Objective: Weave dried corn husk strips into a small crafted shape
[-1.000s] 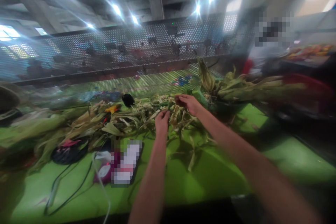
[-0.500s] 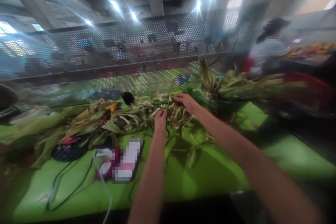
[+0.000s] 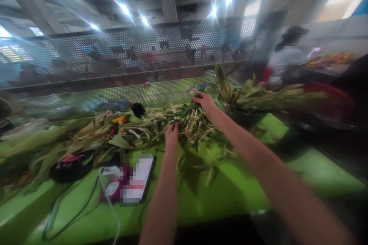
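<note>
A long heap of corn husks (image 3: pixel 135 130) lies across the green table (image 3: pixel 230 187). My left hand (image 3: pixel 171 134) is closed on a bunch of husks at the heap's near edge. My right hand (image 3: pixel 204 102) reaches further back and pinches husks at the top of the pile, fingers curled. Both forearms stretch out from the lower edge of the view. More husks and stalks (image 3: pixel 258 95) are piled to the right of my right hand.
A phone (image 3: pixel 138 178), a white cable (image 3: pixel 110 203), a dark cable (image 3: pixel 69 214) and a black pouch (image 3: pixel 70 164) lie at the left front. A perforated metal screen (image 3: pixel 129 61) backs the table. Another person (image 3: pixel 287 55) stands beyond at the right, near a red bin (image 3: pixel 330 99).
My right hand has moved further back and up over the pile. My left hand has shifted slightly left along the heap's near edge. The view has tilted a little.
</note>
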`<state>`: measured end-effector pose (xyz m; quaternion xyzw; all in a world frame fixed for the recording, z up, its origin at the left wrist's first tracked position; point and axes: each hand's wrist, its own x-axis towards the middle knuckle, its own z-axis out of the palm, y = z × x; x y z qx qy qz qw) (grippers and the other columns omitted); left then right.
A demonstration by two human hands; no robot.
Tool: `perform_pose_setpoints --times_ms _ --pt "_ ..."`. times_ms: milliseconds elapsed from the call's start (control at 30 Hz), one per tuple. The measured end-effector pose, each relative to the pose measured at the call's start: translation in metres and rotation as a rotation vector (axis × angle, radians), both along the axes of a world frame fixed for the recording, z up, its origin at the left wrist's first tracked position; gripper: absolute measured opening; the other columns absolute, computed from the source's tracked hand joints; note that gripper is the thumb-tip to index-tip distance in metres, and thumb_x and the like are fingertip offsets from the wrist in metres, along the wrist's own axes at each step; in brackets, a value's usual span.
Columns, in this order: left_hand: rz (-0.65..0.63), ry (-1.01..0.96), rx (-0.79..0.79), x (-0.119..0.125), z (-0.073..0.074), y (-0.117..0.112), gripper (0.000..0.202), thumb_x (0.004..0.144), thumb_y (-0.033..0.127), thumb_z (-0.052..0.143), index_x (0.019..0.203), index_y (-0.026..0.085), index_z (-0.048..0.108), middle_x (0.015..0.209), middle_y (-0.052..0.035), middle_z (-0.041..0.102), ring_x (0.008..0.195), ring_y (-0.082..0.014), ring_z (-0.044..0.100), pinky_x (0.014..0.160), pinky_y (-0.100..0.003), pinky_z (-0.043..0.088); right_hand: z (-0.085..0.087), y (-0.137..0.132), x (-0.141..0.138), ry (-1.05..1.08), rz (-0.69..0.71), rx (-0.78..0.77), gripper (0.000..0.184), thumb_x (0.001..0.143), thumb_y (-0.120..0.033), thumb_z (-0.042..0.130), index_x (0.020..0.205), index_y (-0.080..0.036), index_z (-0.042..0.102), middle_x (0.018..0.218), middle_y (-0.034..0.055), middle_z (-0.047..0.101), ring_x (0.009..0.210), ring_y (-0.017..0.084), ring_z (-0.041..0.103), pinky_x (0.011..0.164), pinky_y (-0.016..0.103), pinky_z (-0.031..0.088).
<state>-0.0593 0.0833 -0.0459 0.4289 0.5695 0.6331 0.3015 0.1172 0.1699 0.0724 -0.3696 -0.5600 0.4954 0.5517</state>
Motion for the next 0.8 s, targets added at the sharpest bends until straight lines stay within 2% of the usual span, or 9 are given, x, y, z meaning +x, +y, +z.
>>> perform_pose_setpoints --times_ms 200,367,533,700,800 --pt "0.121 -0.127 0.044 -0.002 -0.001 0.0 0.033 0.069 0.045 0.064 0.079 0.014 0.066 0.072 -0.0017 0.064 0.073 -0.0145 0.055 0.074 -0.027 0.041 0.008 0.0 0.01 -0.043 -0.055 0.021 0.032 0.059 -0.036 0.08 0.062 -0.017 0.055 0.056 -0.005 0.053 0.054 0.008 0.046 0.056 0.023 0.038" --pt "0.107 -0.111 0.093 -0.004 -0.005 0.003 0.033 0.069 0.046 0.065 0.078 0.013 0.066 0.072 -0.001 0.063 0.072 -0.0134 0.053 0.075 -0.027 0.04 0.009 -0.004 0.01 -0.059 -0.053 0.016 0.036 0.06 -0.039 0.081 0.062 -0.019 0.051 0.054 -0.0059 0.051 0.051 0.008 0.047 0.052 0.022 0.041" --pt "0.121 -0.114 0.092 -0.005 -0.006 0.004 0.031 0.07 0.044 0.067 0.076 0.014 0.066 0.07 0.0 0.062 0.07 -0.0129 0.053 0.073 -0.026 0.04 0.008 -0.002 0.008 -0.055 -0.024 0.001 0.034 0.063 -0.04 0.081 0.063 -0.018 0.054 0.055 -0.0058 0.053 0.05 0.007 0.048 0.051 0.021 0.042" --pt "0.128 -0.147 0.09 -0.004 -0.003 -0.001 0.026 0.072 0.039 0.066 0.078 0.015 0.066 0.072 0.0002 0.063 0.072 -0.0127 0.053 0.073 -0.026 0.04 0.012 0.005 0.009 -0.043 0.035 -0.042 0.02 0.065 -0.024 0.08 0.075 -0.015 0.064 0.062 -0.0038 0.06 0.055 0.008 0.055 0.059 0.021 0.047" --pt "0.141 -0.162 0.085 -0.002 -0.005 -0.001 0.025 0.071 0.038 0.066 0.077 0.014 0.066 0.072 0.0 0.062 0.072 -0.0127 0.053 0.073 -0.026 0.04 0.018 0.012 0.005 -0.034 0.048 -0.06 0.02 0.065 -0.017 0.078 0.081 -0.015 0.066 0.063 -0.0037 0.062 0.054 0.007 0.056 0.059 0.021 0.048"
